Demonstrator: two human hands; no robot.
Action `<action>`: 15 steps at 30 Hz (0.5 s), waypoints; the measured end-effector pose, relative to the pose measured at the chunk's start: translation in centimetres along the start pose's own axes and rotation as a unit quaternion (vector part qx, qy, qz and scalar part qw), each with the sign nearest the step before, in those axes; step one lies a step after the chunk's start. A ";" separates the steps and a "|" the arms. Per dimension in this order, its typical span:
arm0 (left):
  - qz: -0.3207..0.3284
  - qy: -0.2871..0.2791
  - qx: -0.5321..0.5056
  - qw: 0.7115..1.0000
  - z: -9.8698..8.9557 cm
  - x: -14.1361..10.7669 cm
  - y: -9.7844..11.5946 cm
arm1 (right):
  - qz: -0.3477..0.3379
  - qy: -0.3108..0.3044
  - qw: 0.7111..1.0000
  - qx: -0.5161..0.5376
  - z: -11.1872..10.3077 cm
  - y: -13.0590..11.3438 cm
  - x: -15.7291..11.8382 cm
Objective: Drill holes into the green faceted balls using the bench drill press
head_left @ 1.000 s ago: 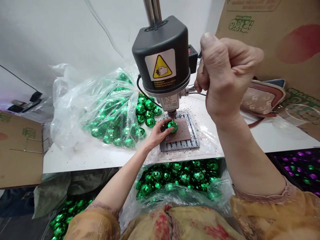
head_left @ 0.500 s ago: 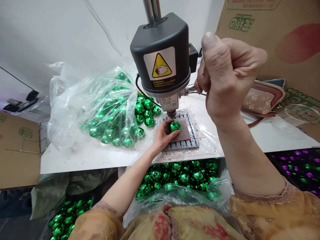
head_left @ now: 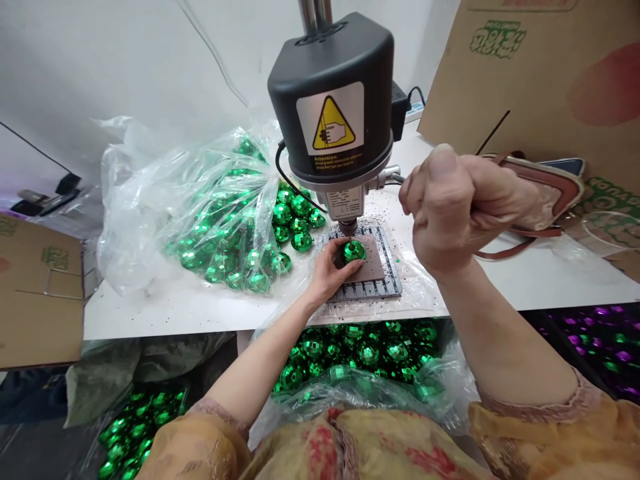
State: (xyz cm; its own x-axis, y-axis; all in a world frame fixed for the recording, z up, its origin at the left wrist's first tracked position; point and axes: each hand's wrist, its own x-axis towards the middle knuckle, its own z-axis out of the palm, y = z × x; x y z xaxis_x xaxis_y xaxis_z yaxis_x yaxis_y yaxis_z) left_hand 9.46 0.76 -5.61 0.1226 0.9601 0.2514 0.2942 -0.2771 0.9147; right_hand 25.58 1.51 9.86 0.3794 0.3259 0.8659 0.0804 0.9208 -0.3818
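Note:
A shiny green faceted ball (head_left: 354,251) rests on a brown pad (head_left: 373,259) over the slotted metal base (head_left: 385,288) of a drill press (head_left: 333,100). My left hand (head_left: 330,272) grips it from the left, thumb in front and fingers behind. The press's thin bit (head_left: 351,235) reaches down to the top of the ball. My right hand (head_left: 450,207) is closed in a fist to the right of the press, around the press's lever (head_left: 395,178), of which only the near end shows.
Many green balls (head_left: 300,241), partly under clear plastic (head_left: 135,220), lie left of the press. More fill an open bag (head_left: 370,353) below the table edge. A brown-trimmed pouch (head_left: 555,193) and cardboard box (head_left: 530,80) stand right. Dark chips dot the white table (head_left: 165,313).
My right fist has moved down along with the lever. The bit has come down onto the ball, which my left hand still holds. The view has shifted slightly.

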 end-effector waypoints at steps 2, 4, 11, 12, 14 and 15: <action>0.001 -0.002 0.001 1.000 0.0 0.0 0.0 | -0.017 0.000 1.000 0.011 -0.1 0.4 -0.1; 0.002 -0.002 0.000 1.000 0.0 0.0 0.0 | -0.020 0.006 1.000 0.013 -0.1 0.7 -0.2; 0.003 -0.003 0.002 1.000 0.0 0.0 -0.2 | -0.037 0.009 0.999 0.017 -0.4 1.2 -1.3; 0.003 -0.004 0.001 1.000 0.0 0.0 -0.2 | -0.043 0.012 0.999 0.018 -0.6 1.2 -1.5; 0.003 -0.006 0.002 1.000 0.0 0.0 -0.2 | -0.027 -0.004 1.000 0.011 -0.9 1.2 -1.7; 0.003 -0.005 0.004 1.000 0.0 0.0 -0.2 | -0.005 -0.022 1.000 0.001 -1.0 1.2 -1.8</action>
State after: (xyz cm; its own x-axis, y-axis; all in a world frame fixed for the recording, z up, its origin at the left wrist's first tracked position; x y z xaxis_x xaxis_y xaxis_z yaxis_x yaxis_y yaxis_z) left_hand 9.35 0.82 -5.82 0.1344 0.9580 0.2532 0.3001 -0.2828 0.9110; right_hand 25.96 1.80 7.56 0.3370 0.3253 0.8835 0.0820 0.9247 -0.3717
